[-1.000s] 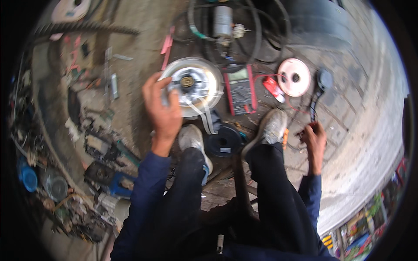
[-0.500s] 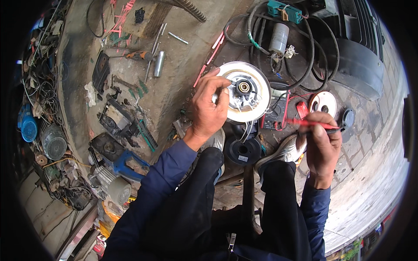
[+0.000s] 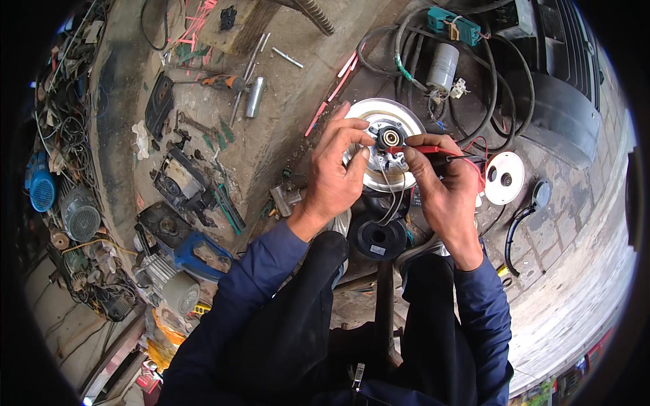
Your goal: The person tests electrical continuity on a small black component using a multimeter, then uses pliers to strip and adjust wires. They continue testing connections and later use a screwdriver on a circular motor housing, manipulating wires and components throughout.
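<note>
In front of my shins stands a round white metal housing [image 3: 406,179] with a dark hub and bearing [image 3: 391,138] at its centre and thin wires coming out below. Bent around its left side, my left hand [image 3: 336,166] has its thumb and fingertips close to the hub. What exactly the fingertips pinch is hidden. My right hand [image 3: 448,193] grips a red test probe [image 3: 430,149], whose tip reaches the wires beside the hub. A dark lead or probe [image 3: 460,158] lies against the same hand. Below the housing sits a black round part [image 3: 378,237].
A white disc cover [image 3: 505,177] and a curved black tube [image 3: 516,237] lie to the right. Beyond the housing are a grey capacitor [image 3: 443,66], looped black cable and a large grey motor [image 3: 555,115]. A screwdriver [image 3: 223,82], metal cylinder [image 3: 255,97] and worn tool parts litter the left.
My right hand has moved left with the red probe, from over the paving to the hub, and now covers most of the multimeter. My left hand has shifted slightly right with the housing.
</note>
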`<state>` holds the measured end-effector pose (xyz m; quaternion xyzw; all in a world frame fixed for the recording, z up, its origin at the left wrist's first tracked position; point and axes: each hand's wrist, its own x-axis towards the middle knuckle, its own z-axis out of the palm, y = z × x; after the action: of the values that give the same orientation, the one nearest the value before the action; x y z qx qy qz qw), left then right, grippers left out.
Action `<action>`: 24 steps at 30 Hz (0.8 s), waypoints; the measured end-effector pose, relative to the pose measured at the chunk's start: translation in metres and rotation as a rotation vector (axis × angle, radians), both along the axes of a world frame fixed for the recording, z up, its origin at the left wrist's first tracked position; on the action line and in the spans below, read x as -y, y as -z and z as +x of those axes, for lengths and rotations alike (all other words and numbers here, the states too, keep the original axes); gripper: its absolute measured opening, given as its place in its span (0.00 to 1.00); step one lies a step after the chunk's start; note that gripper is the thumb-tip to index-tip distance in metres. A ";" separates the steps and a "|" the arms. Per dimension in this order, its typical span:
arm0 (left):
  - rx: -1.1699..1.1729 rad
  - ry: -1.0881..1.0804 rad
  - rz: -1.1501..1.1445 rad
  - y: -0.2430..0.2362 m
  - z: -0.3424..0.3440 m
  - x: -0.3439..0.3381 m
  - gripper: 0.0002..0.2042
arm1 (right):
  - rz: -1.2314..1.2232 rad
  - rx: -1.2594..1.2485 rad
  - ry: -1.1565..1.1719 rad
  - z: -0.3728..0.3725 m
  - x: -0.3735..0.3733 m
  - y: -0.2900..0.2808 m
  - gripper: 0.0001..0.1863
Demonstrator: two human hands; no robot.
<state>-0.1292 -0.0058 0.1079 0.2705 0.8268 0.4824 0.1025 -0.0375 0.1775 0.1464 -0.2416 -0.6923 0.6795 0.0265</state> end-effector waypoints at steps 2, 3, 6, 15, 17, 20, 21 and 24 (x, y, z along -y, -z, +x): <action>-0.004 0.007 0.000 -0.001 0.000 -0.001 0.08 | -0.011 0.028 -0.015 -0.001 0.002 0.002 0.11; -0.001 0.007 0.002 -0.001 0.000 -0.001 0.08 | -0.003 0.034 -0.015 -0.002 0.003 0.003 0.11; 0.005 0.005 0.007 -0.001 0.000 -0.002 0.09 | -0.024 0.048 0.000 -0.003 0.005 0.004 0.11; 0.012 0.011 -0.004 0.003 -0.002 0.000 0.08 | 0.056 0.027 -0.016 -0.010 0.001 0.004 0.07; 0.013 0.019 -0.003 0.002 -0.004 0.001 0.09 | 0.129 -0.032 -0.020 -0.013 0.002 0.007 0.06; -0.029 0.031 -0.049 -0.001 -0.002 -0.001 0.11 | 0.213 -0.057 -0.058 -0.017 0.004 0.008 0.07; -0.032 0.029 -0.044 0.000 -0.002 -0.002 0.11 | 0.246 -0.072 -0.066 -0.018 0.006 0.007 0.07; -0.049 0.022 -0.034 0.001 0.000 -0.005 0.12 | 0.299 -0.107 -0.073 -0.021 0.007 0.005 0.07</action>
<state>-0.1296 -0.0005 0.1072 0.2898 0.8340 0.4604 0.0919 -0.0582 0.1708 0.1419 -0.1732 -0.7914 0.5815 0.0744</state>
